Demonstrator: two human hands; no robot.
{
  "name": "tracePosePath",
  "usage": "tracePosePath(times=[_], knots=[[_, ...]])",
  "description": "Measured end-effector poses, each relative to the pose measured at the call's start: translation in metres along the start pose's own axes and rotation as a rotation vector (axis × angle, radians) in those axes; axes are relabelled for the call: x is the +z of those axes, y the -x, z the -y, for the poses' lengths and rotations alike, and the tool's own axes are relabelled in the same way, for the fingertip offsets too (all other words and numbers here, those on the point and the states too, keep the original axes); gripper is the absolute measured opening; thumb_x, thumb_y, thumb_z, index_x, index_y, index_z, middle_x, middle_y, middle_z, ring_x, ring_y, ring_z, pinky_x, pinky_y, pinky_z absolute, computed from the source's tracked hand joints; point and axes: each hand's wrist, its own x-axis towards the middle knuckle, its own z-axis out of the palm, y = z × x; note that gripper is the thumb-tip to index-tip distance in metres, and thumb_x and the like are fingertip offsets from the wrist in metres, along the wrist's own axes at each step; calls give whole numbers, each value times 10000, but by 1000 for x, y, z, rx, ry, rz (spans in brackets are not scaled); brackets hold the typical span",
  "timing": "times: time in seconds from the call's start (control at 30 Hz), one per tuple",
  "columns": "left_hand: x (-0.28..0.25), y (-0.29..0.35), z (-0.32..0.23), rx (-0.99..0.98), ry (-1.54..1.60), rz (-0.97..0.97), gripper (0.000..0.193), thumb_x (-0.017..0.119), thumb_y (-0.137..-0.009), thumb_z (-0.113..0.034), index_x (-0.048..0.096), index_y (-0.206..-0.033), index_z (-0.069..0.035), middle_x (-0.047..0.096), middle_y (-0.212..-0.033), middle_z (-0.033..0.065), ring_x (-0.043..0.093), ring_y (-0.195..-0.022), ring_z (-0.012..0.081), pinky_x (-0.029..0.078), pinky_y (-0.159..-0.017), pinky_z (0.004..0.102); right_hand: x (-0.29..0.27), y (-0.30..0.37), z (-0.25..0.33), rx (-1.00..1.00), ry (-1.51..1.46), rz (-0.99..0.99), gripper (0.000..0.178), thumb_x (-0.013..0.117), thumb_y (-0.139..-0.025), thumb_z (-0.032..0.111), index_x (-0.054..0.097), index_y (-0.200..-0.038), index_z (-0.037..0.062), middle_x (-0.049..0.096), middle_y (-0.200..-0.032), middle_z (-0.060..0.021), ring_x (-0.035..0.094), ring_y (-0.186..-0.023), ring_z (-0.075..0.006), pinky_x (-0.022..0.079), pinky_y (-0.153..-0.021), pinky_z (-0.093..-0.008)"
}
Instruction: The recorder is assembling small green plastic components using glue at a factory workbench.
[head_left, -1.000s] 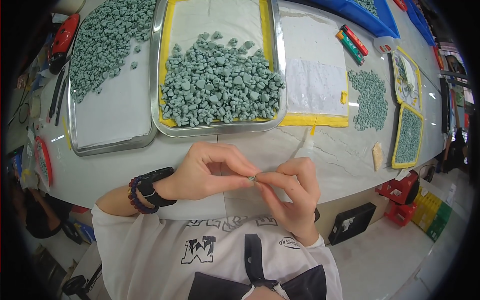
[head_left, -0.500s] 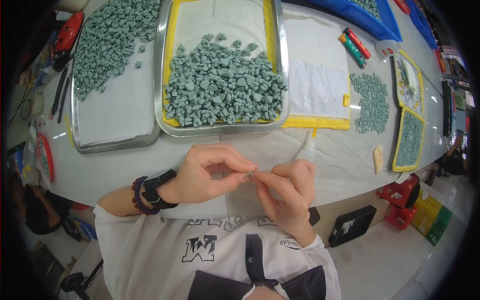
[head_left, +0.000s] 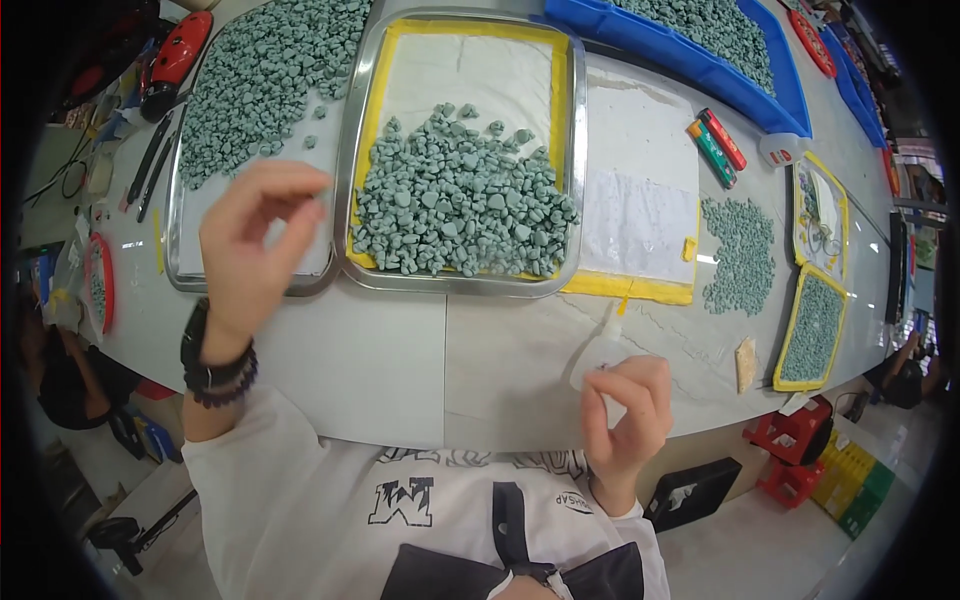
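Observation:
My left hand (head_left: 262, 245) is raised over the right edge of the left metal tray (head_left: 305, 284), thumb and fingers curled toward each other. Its fingertips are blurred, so whatever they may hold is not clear. Nearer to me on the right, my right hand (head_left: 632, 415) has thumb and forefinger pinched together; a tiny dark speck shows at the tips, too small to name. Just behind that hand stands a translucent squeeze bottle (head_left: 597, 350) with a yellow tip, partly hidden by it. Grey-green small stone-like pieces (head_left: 460, 200) fill the lower part of the middle metal tray (head_left: 455, 283).
More pieces heap on the left tray's far end. To the right lie a paper-covered board (head_left: 635, 225) with yellow edging, two lighters (head_left: 712, 150), a loose spread of pieces (head_left: 740, 255) and a yellow-rimmed tray (head_left: 808, 330). A blue bin (head_left: 690, 62) stands at the back.
My hands were together, pinching a small greenish piece between them. They have parted: the left went up and left to the left tray, the right moved right and toward me.

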Motion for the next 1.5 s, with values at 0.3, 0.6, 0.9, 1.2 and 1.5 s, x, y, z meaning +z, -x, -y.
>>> tracePosePath(times=[0.3,0.6,0.9,1.2,1.5], knots=[[59,-83,12,374,-578,61,130,604,-743,-54,635,-863,-12,620,-849,118,592,-763,269,481,-655,342,-15,-2,-9,52,51,-12,249,669,-646,-32,639,-884,34,572,-780,-71,515,-718,-233,398,-657,-326],[73,-99,11,367,-694,203,138,572,-750,-77,621,-861,-11,624,-789,130,613,-742,293,491,-658,365,-30,-8,-24,137,198,-47,413,728,-648,73,610,-1042,37,547,-850,-87,485,-765,-252,396,-686,-356],[70,35,-43,-562,838,861,126,521,-854,64,553,-972,34,633,-988,183,649,-901,221,538,-775,297,-17,-1,-13,149,504,482,529,770,-648,189,557,-1108,38,518,-892,-92,443,-911,-254,374,-797,-395],[98,53,-12,-561,857,593,136,514,-869,55,546,-1001,40,622,-1045,165,642,-927,204,538,-808,303,20,6,6,106,-511,-86,668,771,-688,199,337,-1192,136,488,-797,-79,503,-801,-248,422,-773,-418],[93,49,-5,-516,840,608,168,544,-838,85,574,-997,39,617,-1033,152,629,-927,181,533,-796,285,47,15,-13,-83,-417,-76,552,618,-822,423,333,-1163,96,572,-813,-149,572,-884,-341,482,-701,-400]])
